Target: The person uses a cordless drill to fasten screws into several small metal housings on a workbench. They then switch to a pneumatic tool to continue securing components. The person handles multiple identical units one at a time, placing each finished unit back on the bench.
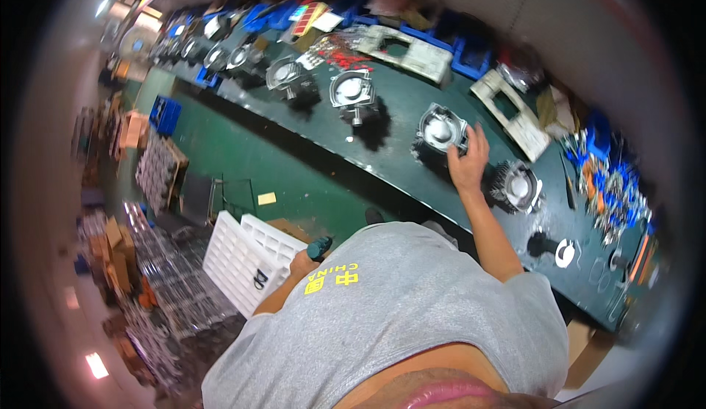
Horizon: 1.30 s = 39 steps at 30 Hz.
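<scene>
My right hand reaches over the bench, thumb and fingers around the near right edge of a silver round metal housing. The housing has a pale round centre and stands on a dark finned base. My left hand hangs low beside my body, closed round a teal and black power tool, probably a power screwdriver; most of it is hidden. Closer to me than the held housing stands a second metal housing. Another metal housing is further left along the bench.
The long green workbench carries several more housings, white foam trays, blue bins and a heap of blue and orange wired parts. A dark part with a white disc lies nearby. White compartment trays stand at my left.
</scene>
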{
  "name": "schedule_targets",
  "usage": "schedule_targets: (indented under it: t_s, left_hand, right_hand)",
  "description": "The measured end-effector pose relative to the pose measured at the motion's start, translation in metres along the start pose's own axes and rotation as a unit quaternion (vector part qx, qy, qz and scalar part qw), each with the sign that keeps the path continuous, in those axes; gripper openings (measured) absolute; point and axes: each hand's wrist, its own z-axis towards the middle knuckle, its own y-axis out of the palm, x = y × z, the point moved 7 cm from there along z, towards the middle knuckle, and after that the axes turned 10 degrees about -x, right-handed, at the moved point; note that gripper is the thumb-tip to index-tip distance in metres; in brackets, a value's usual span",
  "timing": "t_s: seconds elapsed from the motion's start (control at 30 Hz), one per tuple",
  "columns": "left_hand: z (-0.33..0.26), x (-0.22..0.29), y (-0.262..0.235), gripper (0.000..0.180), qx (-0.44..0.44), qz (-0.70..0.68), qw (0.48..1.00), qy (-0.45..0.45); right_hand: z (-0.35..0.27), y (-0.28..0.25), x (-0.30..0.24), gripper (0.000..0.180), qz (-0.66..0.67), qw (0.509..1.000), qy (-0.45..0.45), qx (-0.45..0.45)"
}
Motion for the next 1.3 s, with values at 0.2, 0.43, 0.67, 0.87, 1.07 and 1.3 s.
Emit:
schedule_targets:
  t_s: [0.2,0.43,0.67,0.87,1.07,1.3]
  left_hand:
    - [0.111,-0.2,0.112,0.068,-0.204,0.076,0.976,-0.004]
    - [0.068,-0.185,0.073,0.075,-0.159,-0.035,0.979,-0.124]
    - [0.061,-0.19,0.038,0.057,-0.067,-0.317,0.943,-0.075]
    - [0.075,-0.211,0.038,0.054,-0.008,-0.388,0.916,-0.102]
    - [0.089,-0.225,0.018,0.052,0.012,-0.42,0.896,-0.143]
    - [0.097,-0.248,-0.046,0.049,0.027,-0.432,0.884,-0.178]
  right_hand:
    - [-0.028,0.0,-0.064,0.046,0.037,0.998,-0.051,0.012]
    - [-0.028,0.057,-0.163,0.038,-0.006,0.993,-0.112,-0.031]
    - [-0.023,0.162,-0.224,0.031,0.183,0.953,-0.142,-0.197]
    - [-0.011,0.267,-0.25,0.026,0.24,0.889,-0.115,-0.373]
    - [0.026,0.353,-0.274,0.025,0.25,0.858,-0.096,-0.439]
    - [0.077,0.429,-0.343,0.027,0.305,0.812,-0.108,-0.485]
